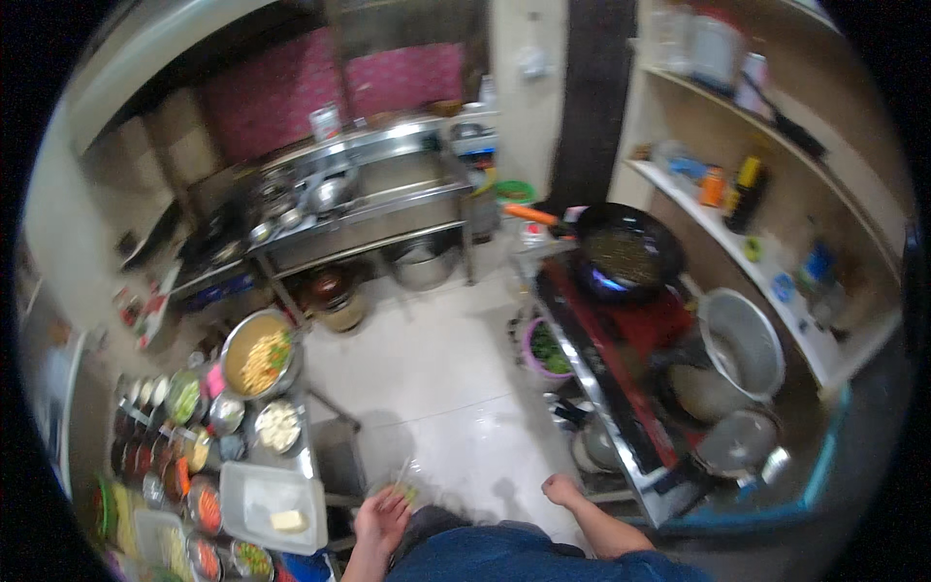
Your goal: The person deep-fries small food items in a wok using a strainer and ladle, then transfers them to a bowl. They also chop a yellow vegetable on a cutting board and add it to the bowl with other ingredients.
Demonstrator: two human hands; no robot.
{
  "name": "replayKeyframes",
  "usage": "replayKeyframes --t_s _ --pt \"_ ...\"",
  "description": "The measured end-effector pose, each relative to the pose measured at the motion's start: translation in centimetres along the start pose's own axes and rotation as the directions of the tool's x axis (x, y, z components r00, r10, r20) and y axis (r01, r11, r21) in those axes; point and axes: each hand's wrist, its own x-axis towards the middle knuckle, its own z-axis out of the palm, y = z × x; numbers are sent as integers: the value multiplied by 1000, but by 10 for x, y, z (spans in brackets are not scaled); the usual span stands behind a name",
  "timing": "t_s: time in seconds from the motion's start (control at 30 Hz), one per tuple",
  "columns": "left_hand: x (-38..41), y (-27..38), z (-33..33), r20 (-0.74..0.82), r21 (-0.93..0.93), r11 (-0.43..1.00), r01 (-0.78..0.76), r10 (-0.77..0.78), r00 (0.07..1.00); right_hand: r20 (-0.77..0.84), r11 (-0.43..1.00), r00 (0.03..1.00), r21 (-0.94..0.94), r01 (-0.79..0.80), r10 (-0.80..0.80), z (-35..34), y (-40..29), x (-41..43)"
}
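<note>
My left hand [383,513] is at the bottom centre, fingers curled around or beside the rim of a clear bowl [414,489] with some green food and a pale stick-like utensil in it; the exact grip is blurred. My right hand [560,489] hangs loosely curled beside the stove counter's front edge, with nothing visible in it. At my left, a white plastic tray [251,502] holds a pale yellow block [289,521]. On the stove at the right, a black wok [629,251] with an orange handle holds liquid over a blue flame.
Bowls of chopped vegetables [278,426] and a large metal bowl [256,356] crowd the left table. Pots [742,345] stand on the right counter [618,429], below shelves with bottles. A purple basin of greens [547,349] is beside the counter. A steel sink [400,171] stands at the back.
</note>
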Motion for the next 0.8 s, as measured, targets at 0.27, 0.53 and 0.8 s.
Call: replayKeyframes --t_s 0.27,0.53,0.8 --pt "126 42 96 123 17 991 133 -134 983 251 827 951 563 7 -180 -4 -158 85" --pt "254 167 164 224 26 994 106 -109 969 146 975 964 63 215 -222 -103 -266 196" --pt "305 191 203 5 -85 990 112 -112 994 172 896 908 310 318 -382 -132 -361 303"
